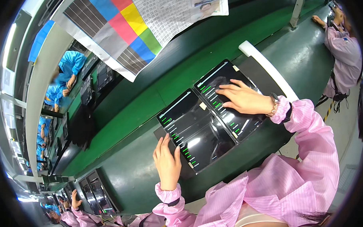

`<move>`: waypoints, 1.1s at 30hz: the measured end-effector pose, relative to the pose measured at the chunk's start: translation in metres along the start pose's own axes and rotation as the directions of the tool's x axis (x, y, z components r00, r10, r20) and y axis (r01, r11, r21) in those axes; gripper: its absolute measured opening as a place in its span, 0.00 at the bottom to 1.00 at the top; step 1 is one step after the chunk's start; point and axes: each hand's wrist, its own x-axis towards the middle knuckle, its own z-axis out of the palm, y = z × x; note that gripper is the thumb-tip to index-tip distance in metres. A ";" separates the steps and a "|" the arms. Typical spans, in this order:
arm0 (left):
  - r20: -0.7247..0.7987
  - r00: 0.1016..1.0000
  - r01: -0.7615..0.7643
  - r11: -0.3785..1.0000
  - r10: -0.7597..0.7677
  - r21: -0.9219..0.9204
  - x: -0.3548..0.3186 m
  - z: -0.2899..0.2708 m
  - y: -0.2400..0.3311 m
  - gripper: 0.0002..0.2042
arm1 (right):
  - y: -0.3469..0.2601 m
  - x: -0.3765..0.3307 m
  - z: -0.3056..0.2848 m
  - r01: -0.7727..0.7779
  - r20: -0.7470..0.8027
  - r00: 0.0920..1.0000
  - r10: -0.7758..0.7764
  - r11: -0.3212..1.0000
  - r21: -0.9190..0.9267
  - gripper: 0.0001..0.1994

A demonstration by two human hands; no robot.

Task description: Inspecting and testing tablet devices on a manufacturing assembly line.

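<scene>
Fingers (226,88) of the right hand (244,99) lie spread on a dark tablet (230,99); left hand (167,163), at seven o'clock, touches another tablet (193,132), fingers loosely together; green-barred screens; dark green counter (127,171); factory line.

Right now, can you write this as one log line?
left hand: fingertips on near tablet | right hand: flat on far tablet | both screens lit | green bench

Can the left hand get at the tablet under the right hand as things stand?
Probably yes: the left hand rests on the nearer tablet, which lies edge to edge with the farther tablet; only the right hand covers part of it.
</scene>
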 end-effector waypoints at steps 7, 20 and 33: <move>0.046 0.998 -0.048 0.996 0.044 0.079 0.016 0.018 -0.008 0.21 | 0.034 -0.060 -0.035 -0.355 -0.255 0.901 0.352 0.934 0.033 0.21; -0.009 0.997 0.076 0.996 -0.077 -0.040 -0.031 0.001 0.000 0.21 | 0.079 -0.216 -0.033 -0.731 -0.218 0.682 0.698 0.639 -0.240 0.23; 0.010 1.000 0.013 0.993 -0.012 -0.120 -0.107 0.017 0.036 0.20 | -0.068 -0.103 0.002 -0.491 -0.505 0.764 0.402 0.870 -0.050 0.25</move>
